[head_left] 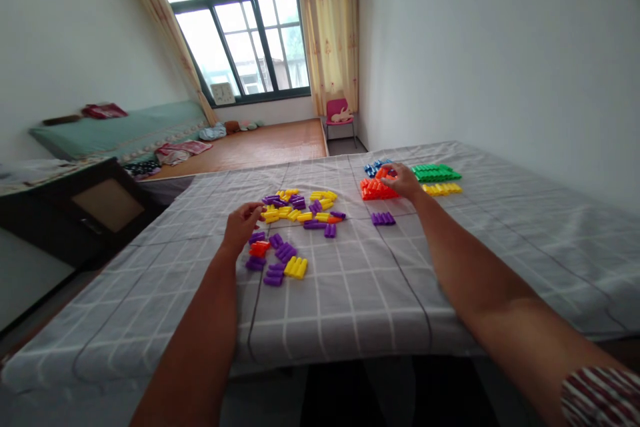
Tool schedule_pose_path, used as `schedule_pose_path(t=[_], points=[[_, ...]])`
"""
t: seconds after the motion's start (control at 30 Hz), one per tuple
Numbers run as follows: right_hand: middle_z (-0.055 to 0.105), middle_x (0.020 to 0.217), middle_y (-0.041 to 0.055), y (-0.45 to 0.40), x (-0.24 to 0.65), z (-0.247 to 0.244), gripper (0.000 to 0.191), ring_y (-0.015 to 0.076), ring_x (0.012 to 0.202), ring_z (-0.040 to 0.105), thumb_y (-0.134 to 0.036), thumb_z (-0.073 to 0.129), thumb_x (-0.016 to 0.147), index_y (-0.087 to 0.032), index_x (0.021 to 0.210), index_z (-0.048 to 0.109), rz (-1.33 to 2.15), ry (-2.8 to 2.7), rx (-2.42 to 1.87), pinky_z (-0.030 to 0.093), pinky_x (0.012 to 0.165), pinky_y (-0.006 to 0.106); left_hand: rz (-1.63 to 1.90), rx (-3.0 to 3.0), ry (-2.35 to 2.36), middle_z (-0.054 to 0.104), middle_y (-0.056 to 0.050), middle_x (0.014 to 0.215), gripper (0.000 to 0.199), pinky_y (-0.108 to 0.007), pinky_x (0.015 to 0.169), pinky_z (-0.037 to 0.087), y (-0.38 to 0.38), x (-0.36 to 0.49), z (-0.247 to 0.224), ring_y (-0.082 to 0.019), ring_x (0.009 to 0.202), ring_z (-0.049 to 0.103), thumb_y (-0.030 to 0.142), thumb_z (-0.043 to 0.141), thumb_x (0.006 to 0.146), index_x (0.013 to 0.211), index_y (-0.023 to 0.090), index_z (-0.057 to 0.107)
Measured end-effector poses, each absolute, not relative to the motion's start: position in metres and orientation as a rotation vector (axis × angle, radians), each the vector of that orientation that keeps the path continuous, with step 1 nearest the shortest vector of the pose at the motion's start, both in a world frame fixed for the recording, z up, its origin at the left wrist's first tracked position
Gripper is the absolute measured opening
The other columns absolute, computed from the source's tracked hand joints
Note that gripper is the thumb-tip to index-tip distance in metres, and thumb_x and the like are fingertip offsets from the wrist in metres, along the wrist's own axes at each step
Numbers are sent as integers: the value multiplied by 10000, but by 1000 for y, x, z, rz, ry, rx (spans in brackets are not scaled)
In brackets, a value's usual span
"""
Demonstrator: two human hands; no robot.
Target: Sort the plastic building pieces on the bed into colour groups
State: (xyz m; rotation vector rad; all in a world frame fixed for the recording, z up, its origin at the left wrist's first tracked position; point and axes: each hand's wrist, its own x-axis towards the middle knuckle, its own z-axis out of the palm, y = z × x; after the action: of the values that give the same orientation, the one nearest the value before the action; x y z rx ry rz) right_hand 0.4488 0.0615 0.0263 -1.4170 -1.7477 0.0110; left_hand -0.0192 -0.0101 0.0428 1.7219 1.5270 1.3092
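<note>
My left hand is at the left edge of a loose mix of plastic tube-like pieces, its fingers half bent and apart, with nothing visible held. Yellow pieces and purple pieces lie just beyond its fingertips. Closer to me are more purple pieces, a red-orange piece and a yellow piece. On the right, my right hand is closed on an orange tube piece above the orange stack. The fingers partly hide the stack.
Beside the right hand lie a green stack, a yellow row, blue pieces and a purple group. A grey checked cloth covers the table. Beyond are a bed platform, a pink chair and a dark cabinet.
</note>
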Motion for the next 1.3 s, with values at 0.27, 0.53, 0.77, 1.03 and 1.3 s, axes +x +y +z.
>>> schedule_pose_path(t=[0.27,0.53,0.77,1.03,1.3], points=[[715,921,67,60,505,12,368,202,847,625,-323,617,694,-196,1019,736,162,-1505,-1737,493,757,311,1335,1646,1600,722,-97,940,453,-220,510,488,-9,-35,35,-167,718,671,493,609,718,1006,145,642],[732,901,32,66,511,6,297,221,897,625,-299,591,699,-261,936,766,51,-1694,-1851,484,862,344,1095,1789,1649,722,-66,811,422,-250,520,489,-9,-43,32,-186,677,653,497,653,680,932,162,701],[706,1017,105,60,489,14,335,274,940,609,-266,530,750,-203,1008,733,-245,-1601,-1694,489,861,423,1164,2002,1657,738,-64,889,359,-326,742,551,-6,-51,29,-210,833,674,457,600,749,936,174,715],[718,1019,109,49,443,23,348,279,953,612,-162,478,785,-158,1045,709,-400,-1801,-1444,479,863,401,1059,2329,1427,716,-56,1053,236,-329,799,553,-9,-1,29,-214,1020,642,286,541,827,969,219,717],[730,1019,86,42,413,20,318,242,986,636,-115,479,793,-157,988,726,-326,-2004,-1313,479,894,357,500,2816,1130,692,-62,1136,294,-362,993,447,-14,89,58,-219,1099,601,224,494,887,1108,227,687]])
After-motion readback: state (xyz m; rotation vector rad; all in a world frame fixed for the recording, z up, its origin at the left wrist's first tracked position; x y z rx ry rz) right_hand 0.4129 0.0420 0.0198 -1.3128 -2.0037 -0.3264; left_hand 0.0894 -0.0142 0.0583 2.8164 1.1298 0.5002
